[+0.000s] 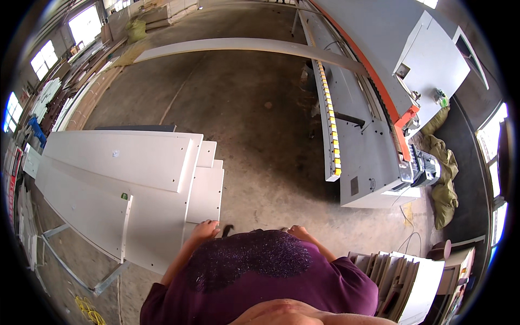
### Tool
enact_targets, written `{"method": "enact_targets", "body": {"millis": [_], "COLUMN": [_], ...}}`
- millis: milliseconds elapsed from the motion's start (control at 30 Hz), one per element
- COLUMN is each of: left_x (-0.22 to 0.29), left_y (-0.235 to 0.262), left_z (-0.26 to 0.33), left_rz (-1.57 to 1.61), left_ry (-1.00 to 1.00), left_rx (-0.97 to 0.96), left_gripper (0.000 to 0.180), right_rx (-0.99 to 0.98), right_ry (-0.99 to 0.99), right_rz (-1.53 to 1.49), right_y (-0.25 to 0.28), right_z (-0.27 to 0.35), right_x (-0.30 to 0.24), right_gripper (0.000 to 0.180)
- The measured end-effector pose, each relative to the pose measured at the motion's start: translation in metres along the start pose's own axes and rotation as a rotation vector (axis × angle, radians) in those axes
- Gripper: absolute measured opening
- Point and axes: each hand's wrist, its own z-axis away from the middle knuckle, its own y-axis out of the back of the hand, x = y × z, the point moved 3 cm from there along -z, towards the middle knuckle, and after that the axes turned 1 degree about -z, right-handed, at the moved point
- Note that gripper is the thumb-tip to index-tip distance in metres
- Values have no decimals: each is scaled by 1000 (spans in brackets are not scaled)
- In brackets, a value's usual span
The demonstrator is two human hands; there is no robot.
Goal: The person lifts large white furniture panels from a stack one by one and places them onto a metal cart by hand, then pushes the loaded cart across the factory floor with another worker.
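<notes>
My left hand (206, 230) is low in front of my body, beside the near right corner of a stack of white panels (157, 216). Its fingers look loose and slightly bent, with nothing visible in them; whether they touch the panel edge I cannot tell. On the other side of my purple shirt, my right hand (298, 231) shows only in part. The shirt hides most of its fingers, and no thing is seen in it. A narrow white strip (127, 227) lies on the stack, next to a small green item (124, 196).
A long grey machine (368, 162) with an orange rail runs along the right. A long pale board (233, 46) spans from it to the left-hand piles. Upright panels (417, 287) stand at lower right. Sacks (445, 200) line the right wall; yellow cord (88, 310) lies at lower left.
</notes>
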Motion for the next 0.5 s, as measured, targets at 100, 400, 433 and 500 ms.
{"method": "enact_targets", "body": {"millis": [100,400,433,500], "left_x": [-13,-22,-16,-8], "left_y": [-32,-50,-41,-21], "left_z": [-2,6,12,19], "left_rz": [194,386,384,375], "left_ry": [-110,-4,23,69], "left_rx": [163,170,193,251], "left_gripper": [43,36,37,38], "right_rx": [-103,-143,-134,-109], "right_ry": [31,-72,-59,-94], "right_rz": [12,-71,-57,-156], "right_y": [0,5,13,21], "right_z": [1,7,12,17], "right_x": [-17,-21,-29,-34], "right_gripper": [38,30,29,28]}}
